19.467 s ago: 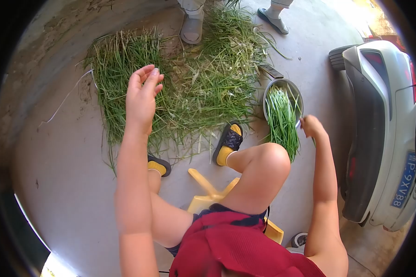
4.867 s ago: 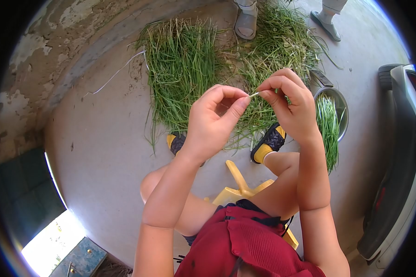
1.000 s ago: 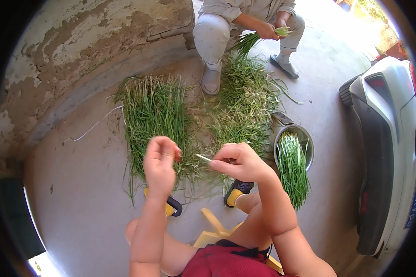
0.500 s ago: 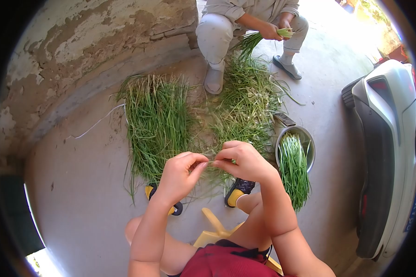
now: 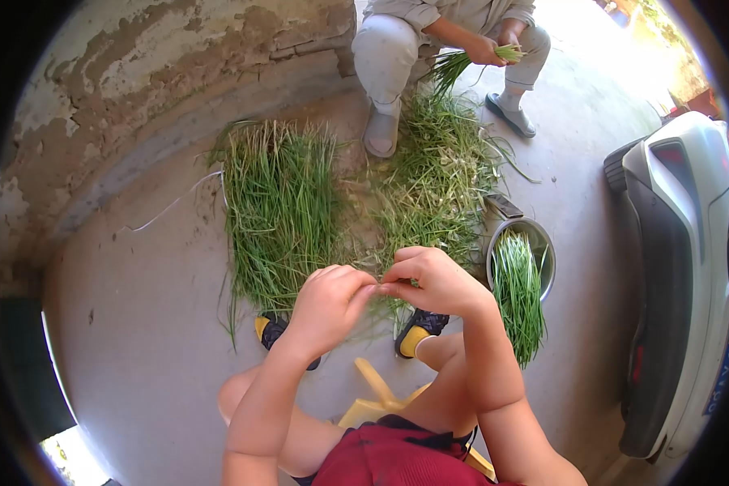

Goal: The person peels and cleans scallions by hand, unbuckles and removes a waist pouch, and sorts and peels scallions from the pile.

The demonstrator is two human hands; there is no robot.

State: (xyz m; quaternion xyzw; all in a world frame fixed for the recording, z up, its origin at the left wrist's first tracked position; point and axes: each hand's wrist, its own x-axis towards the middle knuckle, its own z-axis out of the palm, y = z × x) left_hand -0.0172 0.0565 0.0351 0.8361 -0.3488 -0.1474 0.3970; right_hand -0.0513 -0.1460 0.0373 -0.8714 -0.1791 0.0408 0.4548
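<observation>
My left hand [image 5: 332, 304] and my right hand [image 5: 429, 279] meet at the fingertips in front of me, both closed in a pinch. Whatever lies between the fingers is too small and hidden to make out. Beyond my left hand a thick bed of long green chives [image 5: 279, 211] lies on the floor. Past my right hand spreads a looser heap of chive leaves and pale trimmings [image 5: 441, 182]. A metal pot [image 5: 549, 259] to the right holds a bundle of chives [image 5: 517, 292], white ends up, green tips hanging over its near rim.
Opposite sits a person in light clothes [image 5: 385, 61], a bunch of chives [image 5: 454, 69] in their hands. A dark phone-like object [image 5: 504, 206] lies beside the pot. A vehicle's rear [image 5: 676, 283] stands at right, a peeling wall [image 5: 178, 65] at back left. A yellow stool [image 5: 373, 409] is under me.
My left hand has moved slightly right, so the fingertips now meet where a small gap showed before. The view has shifted a little. The other person still holds the bunch.
</observation>
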